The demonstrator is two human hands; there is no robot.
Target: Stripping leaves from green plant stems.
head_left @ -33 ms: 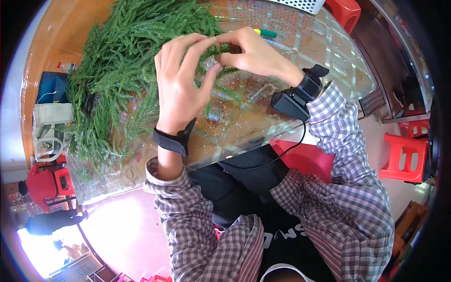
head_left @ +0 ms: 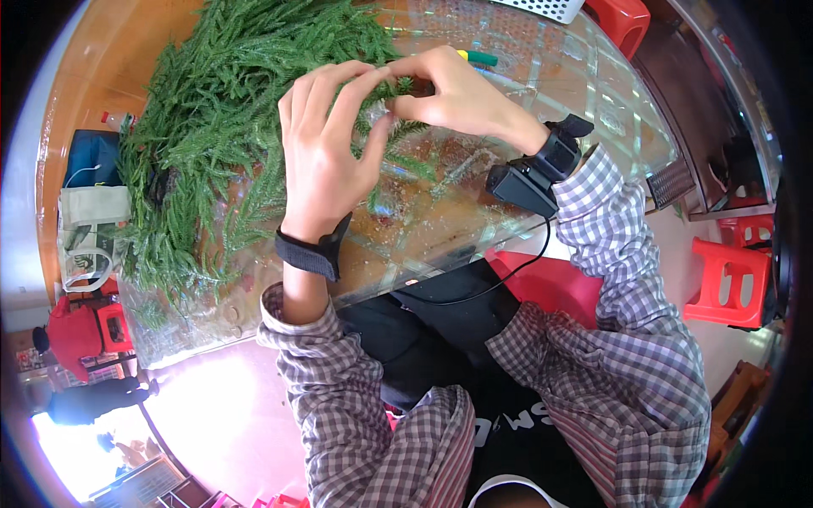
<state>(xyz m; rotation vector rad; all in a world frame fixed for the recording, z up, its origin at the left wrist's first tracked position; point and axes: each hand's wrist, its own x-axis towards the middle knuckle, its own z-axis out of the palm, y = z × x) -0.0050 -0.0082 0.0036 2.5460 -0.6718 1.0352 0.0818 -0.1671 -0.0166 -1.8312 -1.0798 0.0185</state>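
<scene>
A large heap of green artificial-looking pine sprigs (head_left: 224,110) spreads over the left of the table. Over its right edge, my left hand (head_left: 326,157) bends with its fingertips meeting those of my right hand (head_left: 461,97). Between them a small sprig tip (head_left: 406,85) shows, and both hands appear closed on the sprig, though the fingertips partly cover it. Below my thumbs, a few thin green sprigs (head_left: 415,165) lie on the tabletop. A black strap circles my left wrist, while a black device with a cable is strapped to my right one.
The table (head_left: 457,229) has a clear glossy covering. Beyond my right hand lies a yellow-and-green handled thing (head_left: 479,58). A white perforated basket (head_left: 550,7) stands at the far edge. Bags (head_left: 95,207) are at the left; red stools (head_left: 730,284) stand at the right.
</scene>
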